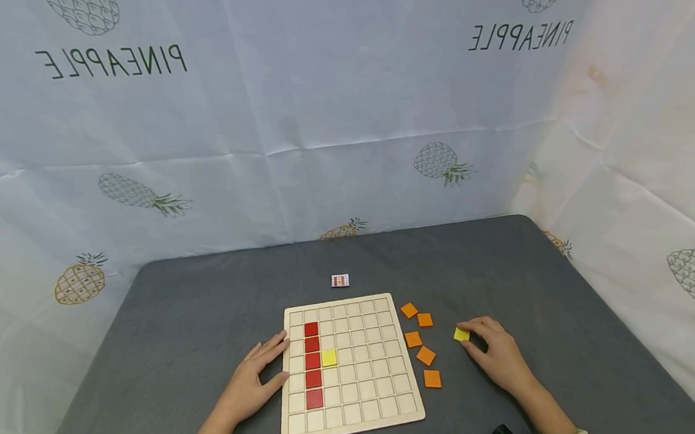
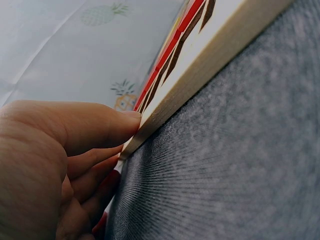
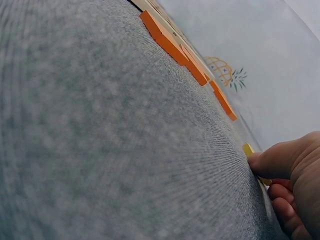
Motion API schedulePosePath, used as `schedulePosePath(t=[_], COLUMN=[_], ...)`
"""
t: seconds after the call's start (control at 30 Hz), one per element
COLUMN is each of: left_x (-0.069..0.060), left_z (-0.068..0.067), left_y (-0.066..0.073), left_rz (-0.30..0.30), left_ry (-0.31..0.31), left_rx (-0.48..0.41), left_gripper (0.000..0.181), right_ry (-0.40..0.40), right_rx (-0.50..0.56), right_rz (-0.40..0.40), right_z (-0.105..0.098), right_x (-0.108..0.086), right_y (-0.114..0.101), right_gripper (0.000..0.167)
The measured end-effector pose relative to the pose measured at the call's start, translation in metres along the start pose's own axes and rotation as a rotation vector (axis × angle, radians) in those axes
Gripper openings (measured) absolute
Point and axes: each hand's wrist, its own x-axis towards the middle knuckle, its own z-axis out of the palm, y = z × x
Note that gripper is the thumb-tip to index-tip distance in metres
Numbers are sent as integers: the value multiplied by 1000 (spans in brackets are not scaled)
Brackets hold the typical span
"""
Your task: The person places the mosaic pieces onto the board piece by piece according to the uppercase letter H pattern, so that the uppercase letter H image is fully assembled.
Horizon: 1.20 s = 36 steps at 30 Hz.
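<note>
A wooden grid board (image 1: 368,390) lies on the table, its left edge touched by the thumb and fingertips of my left hand (image 1: 247,385). The fingers of that hand are spread and fairly straight; in the left wrist view the thumb (image 2: 107,122) meets the board's side. Several red square tiles (image 1: 312,361) form a column on the board, and one yellow tile (image 1: 329,357) sits just right of the middle red one. Right of the board, my right hand (image 1: 501,357) pinches another yellow tile (image 1: 461,334) between thumb and fingers, at the table surface.
Several orange tiles (image 1: 432,378) lie loose between the board and my right hand. A small patterned card (image 1: 340,281) is behind the board on the grey table (image 1: 208,307). Pineapple-printed cloth (image 1: 339,96) hangs at the table's back and sides.
</note>
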Motion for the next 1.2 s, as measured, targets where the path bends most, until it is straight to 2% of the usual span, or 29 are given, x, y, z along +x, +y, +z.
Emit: schedulePosePath(t=[0.23,0.5,0.7,0.9,1.2], left_x=[-1,-2,-2,0,0], left_z=[0,-1,0,0,0], left_y=[0,-1,-2,-2,-2], left_rz=[0,5,9,18,27], left_ry=[4,10,7,1,4], left_rx=[2,-3,3,3,9], left_gripper=[55,55,55,55,55], right_ry=[1,32,24,-35,-157], right_rx=[0,16,36,117,238], right_rz=[5,-21,-54,-150,-243], right_z=[0,0,4,14,35], right_x=[1,2,5,6,18], right_y=[-2,-9,-20,-41,-74], right_gripper=[32,33,35,37,30])
